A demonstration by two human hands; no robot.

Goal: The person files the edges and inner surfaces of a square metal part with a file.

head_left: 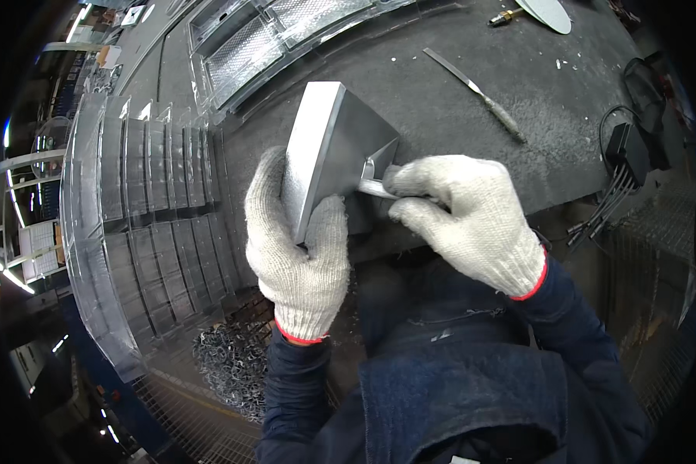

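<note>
My left hand (301,240), in a white knit glove with a red cuff, grips a silver-grey metal casting (348,139) with flat, angled sides. Its thumb lies on the near side and its fingers wrap the left face, so the casting is held tilted above the bench. My right hand (464,216), gloved the same way, pinches a short, pale strip-like piece (377,189) between thumb and fingertips. That piece touches the casting's right edge, near a small notched corner. Whether it is separate or part of the casting, I cannot tell.
Clear plastic compartment trays (158,170) stand at left, and another tray (247,62) lies at the back. A flat file (472,89) rests on the dark bench (410,85). Metal scraps (228,371) are heaped at lower left. A black holder (626,151) with thin rods is at right.
</note>
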